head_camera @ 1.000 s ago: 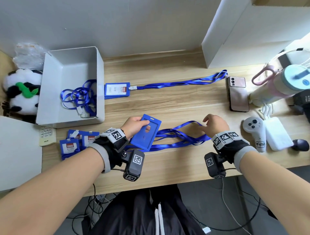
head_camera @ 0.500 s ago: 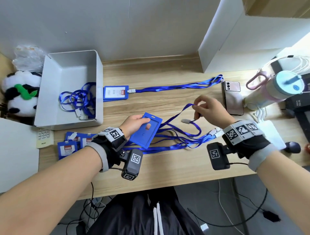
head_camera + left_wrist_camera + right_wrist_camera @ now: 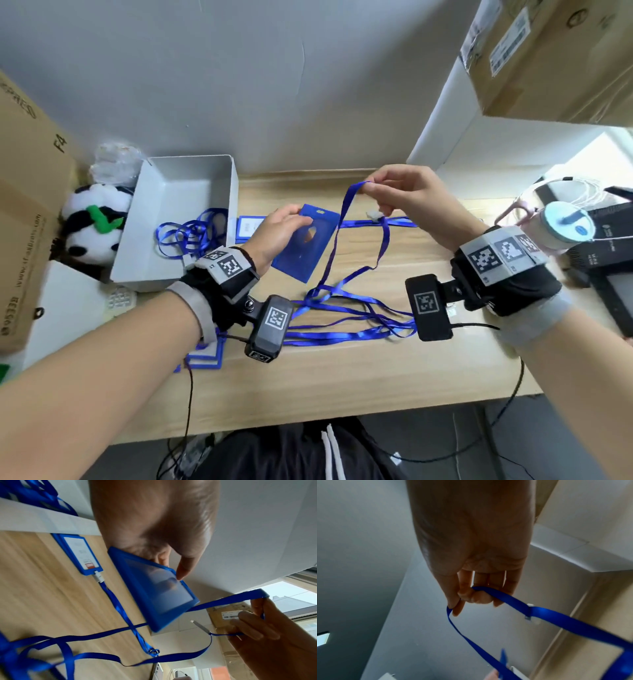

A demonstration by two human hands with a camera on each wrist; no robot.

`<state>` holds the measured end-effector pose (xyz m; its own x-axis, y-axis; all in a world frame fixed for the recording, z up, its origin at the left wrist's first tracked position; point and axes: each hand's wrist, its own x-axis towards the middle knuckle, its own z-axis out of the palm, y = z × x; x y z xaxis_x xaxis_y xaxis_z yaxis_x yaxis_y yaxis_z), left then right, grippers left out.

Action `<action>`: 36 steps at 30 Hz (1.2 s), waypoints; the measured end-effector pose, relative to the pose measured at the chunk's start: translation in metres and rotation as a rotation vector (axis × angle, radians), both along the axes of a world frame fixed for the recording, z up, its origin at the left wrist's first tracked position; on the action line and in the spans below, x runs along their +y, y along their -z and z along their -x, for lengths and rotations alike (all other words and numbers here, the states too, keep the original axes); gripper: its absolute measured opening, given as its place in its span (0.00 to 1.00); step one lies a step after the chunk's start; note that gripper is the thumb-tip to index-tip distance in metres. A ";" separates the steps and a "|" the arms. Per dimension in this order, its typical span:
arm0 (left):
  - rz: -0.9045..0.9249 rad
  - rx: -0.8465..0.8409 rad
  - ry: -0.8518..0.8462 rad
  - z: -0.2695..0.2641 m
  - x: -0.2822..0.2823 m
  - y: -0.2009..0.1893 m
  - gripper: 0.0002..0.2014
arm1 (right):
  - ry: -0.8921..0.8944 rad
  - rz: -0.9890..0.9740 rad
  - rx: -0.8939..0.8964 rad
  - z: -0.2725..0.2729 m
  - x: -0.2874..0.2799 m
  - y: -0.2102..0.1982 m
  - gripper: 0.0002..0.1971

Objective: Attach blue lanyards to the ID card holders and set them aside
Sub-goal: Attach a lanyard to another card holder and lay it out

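Observation:
My left hand (image 3: pixel 279 228) grips a blue ID card holder (image 3: pixel 305 245) above the desk, tilted, back side towards the head camera; its clear window (image 3: pixel 164 588) faces the left wrist view. My right hand (image 3: pixel 394 192) is raised and pinches a blue lanyard (image 3: pixel 337 236) by its strap, whose white clip (image 3: pixel 374 215) dangles just below the fingers. The strap (image 3: pixel 539 612) runs over my curled fingers in the right wrist view. More lanyards (image 3: pixel 349 318) lie tangled on the desk below. A finished holder with lanyard (image 3: pixel 82 555) lies at the back.
A white box (image 3: pixel 178 219) with more lanyards (image 3: pixel 191 233) stands at the left, a panda plush (image 3: pixel 92 219) beside it. Spare card holders (image 3: pixel 205 356) lie under my left wrist. A bottle (image 3: pixel 561 226) and dark devices crowd the right; cardboard boxes (image 3: pixel 555 58) hang above.
My right hand has lifted the lanyard strap up off the desk and higher. My left hand has raised and tilted the blue holder towards it. The head view has tilted up.

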<state>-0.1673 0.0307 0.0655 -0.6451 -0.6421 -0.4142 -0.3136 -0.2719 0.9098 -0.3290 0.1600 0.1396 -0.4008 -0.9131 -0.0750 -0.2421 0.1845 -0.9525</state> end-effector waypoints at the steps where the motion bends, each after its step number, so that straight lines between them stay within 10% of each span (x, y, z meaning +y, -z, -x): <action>1: 0.052 0.019 -0.002 -0.002 -0.003 -0.004 0.11 | 0.004 0.018 0.001 -0.004 -0.003 -0.006 0.06; 9: 0.367 -0.061 0.035 -0.016 -0.021 -0.024 0.17 | 0.106 0.129 -0.228 -0.022 -0.028 -0.044 0.11; 25: 0.188 0.059 0.183 -0.014 -0.012 -0.050 0.31 | 0.060 0.359 -0.695 -0.042 -0.065 -0.065 0.13; 36: 0.389 0.093 0.225 0.000 -0.001 -0.040 0.12 | 0.039 0.218 -0.787 -0.057 -0.063 -0.029 0.08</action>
